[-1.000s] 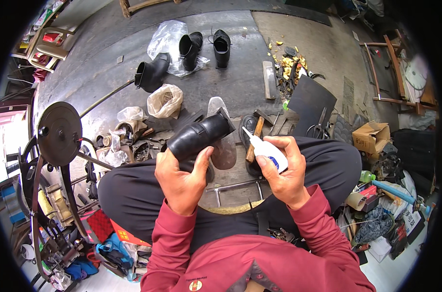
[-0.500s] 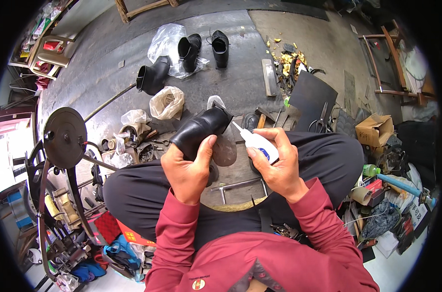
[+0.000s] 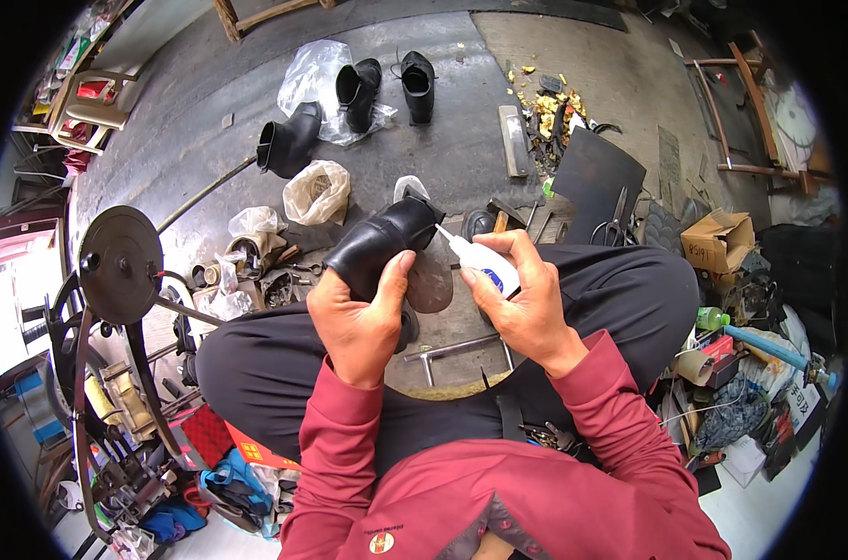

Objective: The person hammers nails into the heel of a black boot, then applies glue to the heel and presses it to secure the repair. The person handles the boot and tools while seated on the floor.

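Note:
My left hand (image 3: 359, 322) is closed on a black leather boot (image 3: 373, 245), tilted in front of me with its thumb across the side. My right hand (image 3: 528, 308) grips a small white squeeze bottle (image 3: 489, 273) with a blue label. The bottle's thin nozzle points at the boot's upper right end, very close to it; whether it touches I cannot tell. A flat grey oval piece (image 3: 430, 282) lies beneath the boot. A black shoe (image 3: 478, 221) and a wooden handle (image 3: 501, 222) are partly hidden behind my right hand.
Several black boots (image 3: 291, 138), plastic bags (image 3: 316, 193), scattered scraps (image 3: 555, 112), scissors (image 3: 617, 219) and a dark sheet (image 3: 587, 182) lie ahead. A metal machine with a round plate (image 3: 116, 265) stands left; a cardboard box (image 3: 718, 243) and clutter are right.
My right hand has moved up and left, bringing the bottle's nozzle nearer the boot's end. My left hand has shifted slightly, still holding the boot.

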The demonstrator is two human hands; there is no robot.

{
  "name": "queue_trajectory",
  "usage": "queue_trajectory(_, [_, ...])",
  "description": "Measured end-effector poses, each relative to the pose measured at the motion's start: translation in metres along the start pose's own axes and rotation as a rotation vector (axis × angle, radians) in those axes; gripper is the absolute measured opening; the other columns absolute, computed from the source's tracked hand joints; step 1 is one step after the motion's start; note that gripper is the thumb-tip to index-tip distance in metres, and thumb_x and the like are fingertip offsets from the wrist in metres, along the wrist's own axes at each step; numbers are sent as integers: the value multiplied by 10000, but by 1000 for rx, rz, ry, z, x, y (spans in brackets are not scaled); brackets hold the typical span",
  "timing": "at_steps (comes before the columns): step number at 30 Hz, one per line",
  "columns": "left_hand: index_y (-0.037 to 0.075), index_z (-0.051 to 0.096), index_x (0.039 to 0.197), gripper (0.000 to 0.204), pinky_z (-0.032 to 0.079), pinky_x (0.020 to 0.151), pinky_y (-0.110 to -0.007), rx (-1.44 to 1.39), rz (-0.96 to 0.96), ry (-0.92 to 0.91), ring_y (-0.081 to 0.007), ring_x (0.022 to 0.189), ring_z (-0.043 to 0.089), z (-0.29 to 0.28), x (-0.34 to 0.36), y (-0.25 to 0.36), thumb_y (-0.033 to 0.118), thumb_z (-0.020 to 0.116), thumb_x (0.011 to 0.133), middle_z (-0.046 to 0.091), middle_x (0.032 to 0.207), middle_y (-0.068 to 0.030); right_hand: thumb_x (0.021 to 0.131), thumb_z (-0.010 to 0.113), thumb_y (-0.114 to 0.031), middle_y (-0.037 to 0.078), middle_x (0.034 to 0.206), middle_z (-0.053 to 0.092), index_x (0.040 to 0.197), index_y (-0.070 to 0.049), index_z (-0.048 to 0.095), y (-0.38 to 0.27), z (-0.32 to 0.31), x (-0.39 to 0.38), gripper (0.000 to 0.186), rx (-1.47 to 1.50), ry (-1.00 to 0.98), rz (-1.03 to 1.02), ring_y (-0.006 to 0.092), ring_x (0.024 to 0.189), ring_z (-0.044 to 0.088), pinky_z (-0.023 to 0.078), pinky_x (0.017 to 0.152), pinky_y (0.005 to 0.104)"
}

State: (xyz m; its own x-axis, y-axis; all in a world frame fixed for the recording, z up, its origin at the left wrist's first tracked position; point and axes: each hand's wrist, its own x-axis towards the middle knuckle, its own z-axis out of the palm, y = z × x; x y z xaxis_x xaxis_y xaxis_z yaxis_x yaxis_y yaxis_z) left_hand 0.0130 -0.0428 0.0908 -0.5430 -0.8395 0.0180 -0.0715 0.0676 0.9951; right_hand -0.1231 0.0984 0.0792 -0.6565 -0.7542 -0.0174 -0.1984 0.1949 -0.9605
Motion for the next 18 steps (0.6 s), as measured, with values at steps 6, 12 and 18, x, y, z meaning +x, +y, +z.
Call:
queue_trajectory(6, [-25, 751, 1115, 188, 527, 805, -242, -40, -8, 2, -75, 881, 637, -1, 2, -1, 5, 800, 937, 743, 988, -16, 961, 772, -60, 86, 979, 754, 1238, 15, 613, 1, -2, -3, 327, 16, 19, -47, 73, 825, 683, 544, 721, 240])
queue_trajectory(12, [-5, 759, 1103, 175, 508, 788, -227, -138, -87, 74, -65, 857, 628, -9, 4, -3, 23, 808, 937, 734, 969, 7, 990, 727, -27, 90, 993, 733, 1278, 14, 561, 7, -5, -4, 334, 150, 42, -46, 88, 807, 679, 555, 738, 244])
queue_trajectory(18, [21, 767, 1080, 161, 507, 772, -222, -334, -193, 144, -63, 842, 642, -21, 11, -19, 47, 820, 930, 742, 970, 12, 978, 730, -8, 117, 1070, 770, 1291, 6, 527, 9, -6, 0, 374, 236, 62, -62, 104, 912, 704, 551, 834, 254])
